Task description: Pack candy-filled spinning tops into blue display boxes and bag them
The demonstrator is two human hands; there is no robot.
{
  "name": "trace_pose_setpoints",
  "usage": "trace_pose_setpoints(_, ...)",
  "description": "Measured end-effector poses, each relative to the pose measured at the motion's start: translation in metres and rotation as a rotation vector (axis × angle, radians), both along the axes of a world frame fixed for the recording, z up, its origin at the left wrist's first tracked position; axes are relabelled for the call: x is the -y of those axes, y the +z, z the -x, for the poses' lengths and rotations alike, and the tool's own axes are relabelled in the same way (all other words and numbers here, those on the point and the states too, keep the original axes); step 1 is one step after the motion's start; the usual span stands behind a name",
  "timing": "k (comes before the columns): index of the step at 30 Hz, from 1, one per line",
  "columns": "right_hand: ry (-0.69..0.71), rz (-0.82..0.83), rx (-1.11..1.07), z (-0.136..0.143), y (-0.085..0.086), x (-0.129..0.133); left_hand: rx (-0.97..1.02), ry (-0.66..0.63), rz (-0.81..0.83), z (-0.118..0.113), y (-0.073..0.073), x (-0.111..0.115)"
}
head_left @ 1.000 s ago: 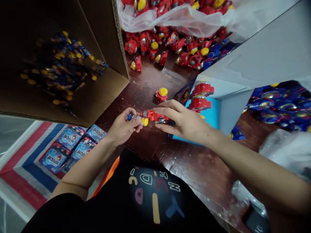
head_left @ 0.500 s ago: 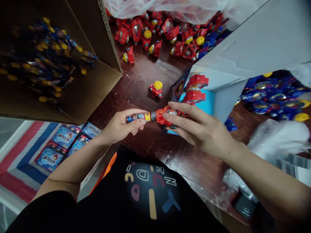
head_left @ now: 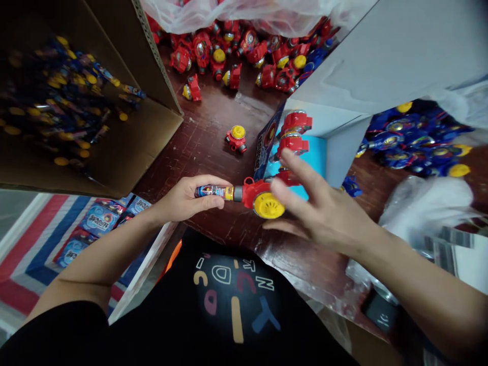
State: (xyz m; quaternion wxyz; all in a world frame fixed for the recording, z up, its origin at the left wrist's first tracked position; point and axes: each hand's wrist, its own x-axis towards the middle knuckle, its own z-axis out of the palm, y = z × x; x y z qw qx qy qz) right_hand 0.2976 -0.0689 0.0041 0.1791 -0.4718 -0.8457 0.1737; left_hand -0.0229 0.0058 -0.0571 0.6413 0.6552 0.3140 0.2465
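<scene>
My left hand [head_left: 181,201] pinches a small printed tube [head_left: 209,191] with a yellow collar between thumb and fingers. The tube is joined end-on to the grey neck of a red toy [head_left: 251,192], whose round yellow disc faces up. Beside the toy's other end, my right hand [head_left: 330,216] has its fingers spread; its fingertips are blurred and overlap the toy's edge, so contact is unclear. Just beyond, a carton with a light-blue inside [head_left: 317,157] has red toys [head_left: 298,122] standing in it. Another red toy with a yellow disc [head_left: 238,133] lies on the dark table.
At left, a cardboard box [head_left: 160,133] holds many printed tubes. Red toys [head_left: 202,48] are heaped at the back under plastic film; blue toys [head_left: 412,137] are piled at right. Clear plastic bags [head_left: 415,203] lie at the right edge. Packaged boxes [head_left: 99,217] sit lower left.
The red toy has turned so its yellow disc now faces up. My right hand's fingers have opened from their grip around it. My left hand keeps holding the tube.
</scene>
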Motion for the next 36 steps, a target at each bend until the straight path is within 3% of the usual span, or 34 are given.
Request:
trace_pose_setpoints(4, 0.150, -0.308, 0.206, -0.008, -0.008, 0.007, 0.019, -0.105, 0.206, -0.013, 0.005, 0.012)
trace_pose_setpoints(6, 0.144, -0.396, 0.154, -0.003, -0.013, 0.013, 0.032, -0.139, 0.070, -0.017, 0.007, 0.017)
trace_pose_setpoints(7, 0.088, -0.377, 0.102, 0.002, -0.015, 0.018, 0.043, -0.130, -0.096, -0.017, 0.007, 0.019)
trace_pose_setpoints(9, -0.084, -0.127, -0.033, 0.015, -0.019, 0.028, 0.064, -0.083, -0.564, -0.015, 0.007, 0.020)
trace_pose_setpoints(11, -0.213, 0.344, -0.226, 0.026, -0.023, 0.037, 0.057, -0.095, -1.017, -0.011, 0.005, 0.017)
trace_pose_setpoints(13, -0.220, 0.787, -0.446, 0.030, -0.024, 0.043, 0.032, -0.190, -1.267, -0.007, 0.002, 0.012)
trace_pose_setpoints(15, -0.228, 0.970, -0.562, 0.028, -0.023, 0.047, -0.017, -0.242, -1.238, -0.008, 0.000, 0.007)
trace_pose_setpoints(18, -0.385, 0.808, -0.357, 0.020, -0.017, 0.051, -0.156, -0.230, -0.880, -0.018, -0.002, 0.006)
trace_pose_setpoints(20, -0.469, 0.740, -0.252, 0.015, -0.013, 0.054, -0.192, -0.250, -0.764, -0.027, -0.003, 0.010)
trace_pose_setpoints(22, -0.470, 0.884, -0.375, 0.012, -0.010, 0.056, -0.128, -0.230, -0.916, -0.036, -0.003, 0.016)
trace_pose_setpoints(25, -0.436, 1.119, -0.656, 0.005, -0.007, 0.062, -0.019, -0.096, -1.264, -0.045, -0.007, 0.024)
trace_pose_setpoints(26, -0.459, 1.077, -0.667, 0.001, -0.005, 0.065, -0.031, -0.063, -1.306, -0.049, -0.010, 0.026)
trace_pose_setpoints(28, -0.528, 0.820, -0.503, -0.013, 0.000, 0.070, -0.096, -0.029, -1.233, -0.060, -0.022, 0.028)
trace_pose_setpoints(30, -0.566, 0.463, -0.142, -0.029, 0.005, 0.073, -0.173, 0.001, -1.058, -0.078, -0.041, 0.029)
trace_pose_setpoints(32, -0.509, 0.218, 0.269, -0.042, 0.009, 0.071, -0.258, 0.032, -0.905, -0.099, -0.066, 0.029)
trace_pose_setpoints(34, -0.391, 0.144, 0.560, -0.049, 0.012, 0.065, -0.364, 0.051, -0.832, -0.120, -0.090, 0.030)
trace_pose_setpoints(36, -0.255, 0.187, 0.705, -0.048, 0.013, 0.055, -0.438, 0.052, -0.807, -0.135, -0.107, 0.031)
